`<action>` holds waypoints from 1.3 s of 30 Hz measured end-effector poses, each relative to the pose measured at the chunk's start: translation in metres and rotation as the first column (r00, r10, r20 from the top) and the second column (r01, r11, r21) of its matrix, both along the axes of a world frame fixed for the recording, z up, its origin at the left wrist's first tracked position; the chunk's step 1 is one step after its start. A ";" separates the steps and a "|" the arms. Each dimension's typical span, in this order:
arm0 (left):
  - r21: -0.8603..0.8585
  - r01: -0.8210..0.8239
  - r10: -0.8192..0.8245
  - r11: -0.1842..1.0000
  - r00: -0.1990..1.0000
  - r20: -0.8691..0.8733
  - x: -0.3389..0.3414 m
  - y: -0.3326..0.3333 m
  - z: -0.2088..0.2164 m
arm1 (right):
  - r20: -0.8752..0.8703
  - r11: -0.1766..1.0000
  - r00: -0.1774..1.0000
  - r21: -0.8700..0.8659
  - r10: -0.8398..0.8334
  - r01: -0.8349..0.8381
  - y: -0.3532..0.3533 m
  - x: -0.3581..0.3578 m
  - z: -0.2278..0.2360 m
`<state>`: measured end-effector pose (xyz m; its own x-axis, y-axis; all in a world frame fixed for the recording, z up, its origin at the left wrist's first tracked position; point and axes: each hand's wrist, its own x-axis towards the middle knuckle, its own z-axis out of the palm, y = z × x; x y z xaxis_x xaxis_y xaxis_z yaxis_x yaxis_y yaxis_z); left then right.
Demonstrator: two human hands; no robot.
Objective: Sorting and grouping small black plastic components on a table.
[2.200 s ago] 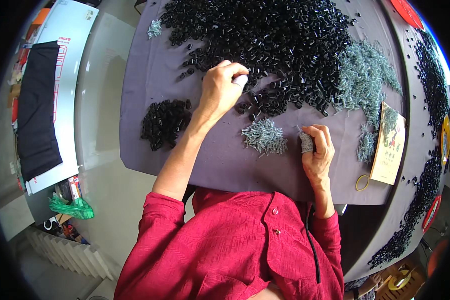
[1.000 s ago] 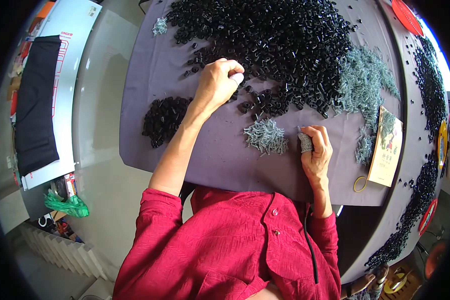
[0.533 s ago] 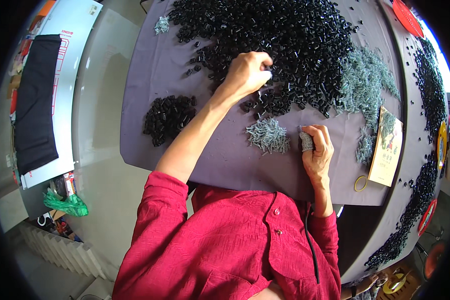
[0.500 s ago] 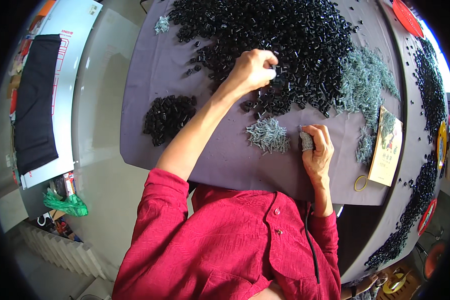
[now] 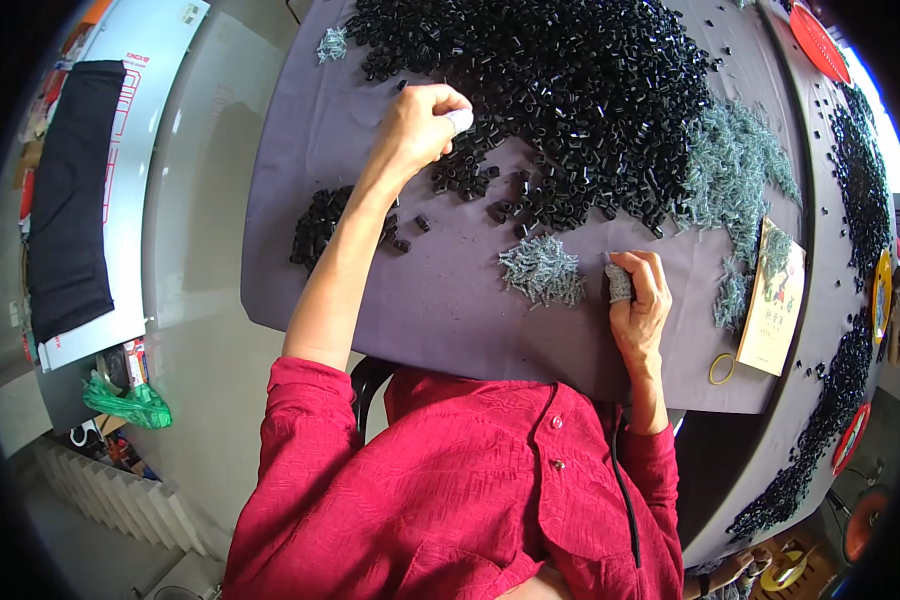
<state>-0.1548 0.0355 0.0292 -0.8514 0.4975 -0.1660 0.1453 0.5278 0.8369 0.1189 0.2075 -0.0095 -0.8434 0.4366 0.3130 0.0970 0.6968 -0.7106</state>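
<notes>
A large heap of small black plastic pieces (image 5: pixel 590 110) covers the far middle of the table. My left hand (image 5: pixel 420 128) is over the heap's left edge, fingers curled into a pinch, a pale wrap on one fingertip; what it holds, if anything, is hidden. A smaller group of black pieces (image 5: pixel 318 222) lies partly behind my left forearm. My right hand (image 5: pixel 640 305) is closed near the table's front, a grey knitted cover on one digit; a dark bit shows beside it, too small to name. Left of that hand sits a small pile of grey screw-like pieces (image 5: pixel 542 270).
A larger grey pile (image 5: pixel 735 160) spreads at the right, beside a yellow booklet (image 5: pixel 772 300) and a yellow ring (image 5: pixel 722 369). Another table with black pieces (image 5: pixel 860 190) and a red tray (image 5: pixel 820 45) curves along the right. A tiny grey pile (image 5: pixel 332 44) lies far left.
My left hand has moved left and slightly away from me, out of the heap's middle. Several black pieces now lie loose near the smaller black group. My right hand has hardly moved.
</notes>
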 end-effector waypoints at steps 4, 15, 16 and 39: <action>-0.006 0.078 -0.079 0.997 0.991 -0.112 0.001 -0.012 -0.023 | 0.009 1.000 1.000 -0.008 -0.003 0.003 -0.001 -0.001 0.000; -0.187 0.129 -0.210 0.974 0.823 -0.528 0.020 0.029 -0.031 | 0.002 1.000 1.000 -0.001 0.003 -0.003 -0.001 -0.001 0.001; -0.197 0.134 -0.221 0.971 0.813 -0.539 0.020 0.030 -0.034 | 0.001 1.000 1.000 -0.004 0.003 -0.003 -0.001 -0.001 0.001; -0.112 0.135 -0.170 0.985 0.891 -0.421 0.006 0.012 -0.021 | 0.003 1.000 1.000 -0.007 -0.007 0.007 0.000 0.000 0.001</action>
